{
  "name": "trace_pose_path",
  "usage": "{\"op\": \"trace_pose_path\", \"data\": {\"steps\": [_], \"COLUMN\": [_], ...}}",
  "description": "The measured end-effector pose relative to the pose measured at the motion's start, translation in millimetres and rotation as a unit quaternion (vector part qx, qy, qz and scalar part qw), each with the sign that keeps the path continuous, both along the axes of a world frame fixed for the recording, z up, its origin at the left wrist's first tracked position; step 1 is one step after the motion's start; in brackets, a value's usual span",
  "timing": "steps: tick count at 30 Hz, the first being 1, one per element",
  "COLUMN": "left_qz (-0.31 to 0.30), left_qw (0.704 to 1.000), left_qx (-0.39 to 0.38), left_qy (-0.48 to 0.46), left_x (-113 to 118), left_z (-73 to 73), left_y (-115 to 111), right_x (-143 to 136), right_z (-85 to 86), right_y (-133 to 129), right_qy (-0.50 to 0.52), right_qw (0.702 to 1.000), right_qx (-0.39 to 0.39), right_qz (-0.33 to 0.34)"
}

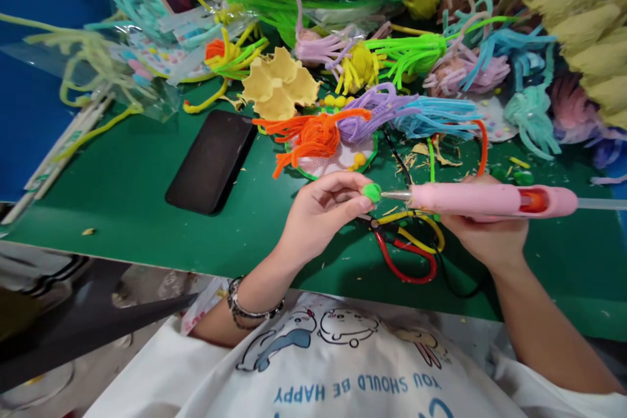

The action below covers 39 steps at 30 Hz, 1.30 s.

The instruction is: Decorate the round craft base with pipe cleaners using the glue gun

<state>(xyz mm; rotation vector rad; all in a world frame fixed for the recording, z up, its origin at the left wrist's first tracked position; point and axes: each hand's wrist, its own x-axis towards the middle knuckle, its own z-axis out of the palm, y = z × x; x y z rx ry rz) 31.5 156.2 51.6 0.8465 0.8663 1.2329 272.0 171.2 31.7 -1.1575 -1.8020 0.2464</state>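
Observation:
Between the thumb and fingertips of my left hand [329,206] is a small fuzzy green pom-pom [372,192]. My right hand [490,232] grips a pink glue gun [465,199], partly hiding its handle. The gun lies level, its metal nozzle pointing left and its tip at the pom-pom; whether they touch I cannot tell. A clear glue stick [600,204] sticks out of the gun's back end. Just below the nozzle lie scissors [409,264] with red and yellow handles, their blades partly hidden by my left hand.
A black phone [211,162] rests on the green table [122,209]. Beyond my hands are orange pipe cleaners [321,137], purple ones [375,114] and a cut egg-carton piece [279,85]. A dark cord [450,281] runs beneath the gun. Egg cartons [582,26] stand at the back right.

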Motion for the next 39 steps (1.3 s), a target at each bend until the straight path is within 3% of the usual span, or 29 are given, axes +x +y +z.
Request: {"op": "trace_pose_path", "data": {"steps": [12,22,39], "left_qz": [-0.012,-0.006,0.0], "left_qw": [0.999,0.998,0.998], "left_qx": [0.021,0.03,0.046], "left_qy": [0.038,0.046,0.048], "left_x": [-2.4,-2.3,-3.3], "left_z": [-1.1,1.4,1.2], "left_y": [-3.4,-4.0,-4.5], "right_x": [-1.9,1.8,9.6], "right_z": [10.3,5.1,-0.2], "right_y": [1.1,3.5,3.4], "right_qy": [-0.022,0.004,-0.01], "right_qw": [0.998,0.999,0.997], "right_qx": [-0.057,-0.05,-0.063], "right_qz": [-0.005,0.018,-0.039]}}
